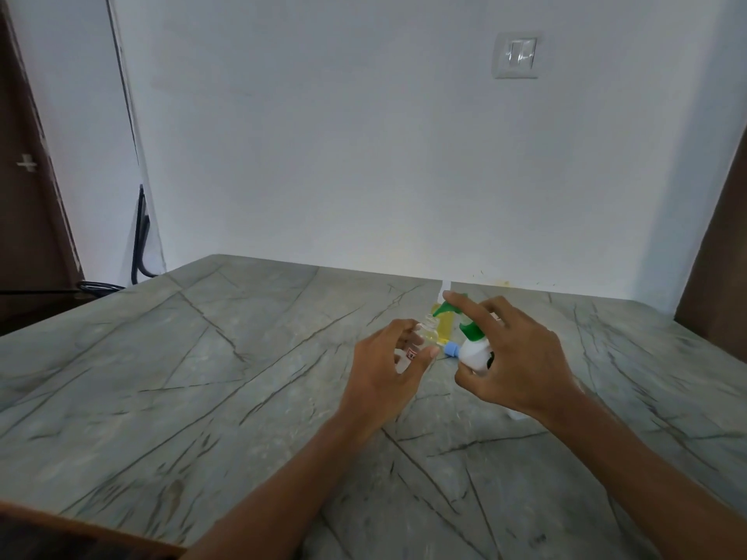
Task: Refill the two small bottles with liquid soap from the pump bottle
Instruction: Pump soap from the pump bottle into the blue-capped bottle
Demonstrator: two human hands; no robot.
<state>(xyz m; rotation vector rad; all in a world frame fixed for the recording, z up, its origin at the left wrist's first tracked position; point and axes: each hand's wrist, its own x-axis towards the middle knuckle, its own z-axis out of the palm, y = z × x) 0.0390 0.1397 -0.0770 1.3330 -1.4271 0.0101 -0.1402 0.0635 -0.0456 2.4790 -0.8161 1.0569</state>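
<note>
My left hand (390,363) holds a small clear bottle (422,339) tilted, its open neck under the green pump nozzle. My right hand (513,357) grips the white pump bottle (475,353), lifted and tilted, with the index finger lying on the green pump head (454,307). Behind them stands a second small bottle (444,323) with yellow liquid. A blue cap (451,349) lies on the table between my hands.
The grey marble table (202,377) runs to a white wall at the back. A dark door stands at the left, a wooden panel at the right, and a black cable (139,244) hangs past the table's back-left corner.
</note>
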